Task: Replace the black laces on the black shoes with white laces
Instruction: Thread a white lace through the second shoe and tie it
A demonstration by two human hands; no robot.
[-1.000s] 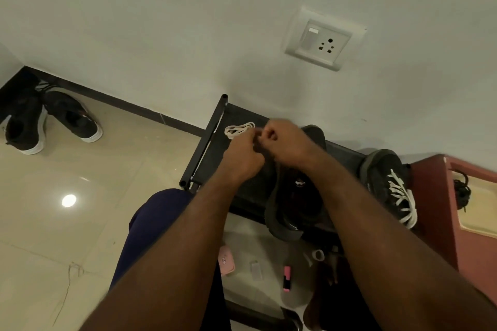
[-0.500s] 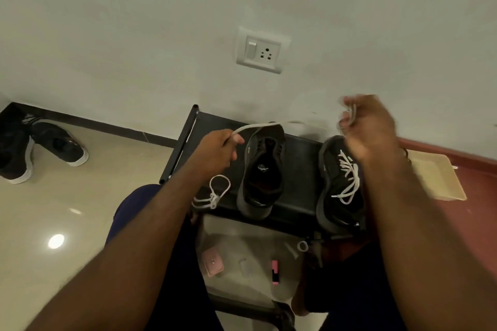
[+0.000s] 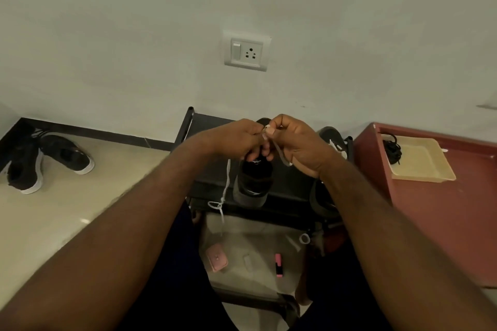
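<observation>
A: What has changed in the last half second?

B: The hands have closed in. A moment ago they were wide apart with the lace (image 3: 227, 183) stretched between them. Now the left hand (image 3: 236, 137) and right hand (image 3: 298, 142) meet fingertip to fingertip above the shoe (image 3: 252, 185).

A: What do they hold?

B: Both pinch the lace where they meet, fingers curled. One strand drops from the left hand past the front of the rack (image 3: 207, 126), with a small knot or loop low down. A short loop hangs under the right hand.

A: And the shoe?

B: It sits on the rack, directly under the hands, with no lace visible in it. The laced shoe (image 3: 332, 137) stands beside it, mostly behind the right wrist, with white lacing showing.

A: The black laces (image 3: 392, 148)?

B: Bunched at the far left corner of the tray (image 3: 425, 169), well apart from the work.

A: So where does the task stand?

B: Probably halfway: one shoe is done and this one is stripped. Bringing the hands together looks like matching the ends or finding the middle before the first eyelets. The knot may need undoing first.
</observation>
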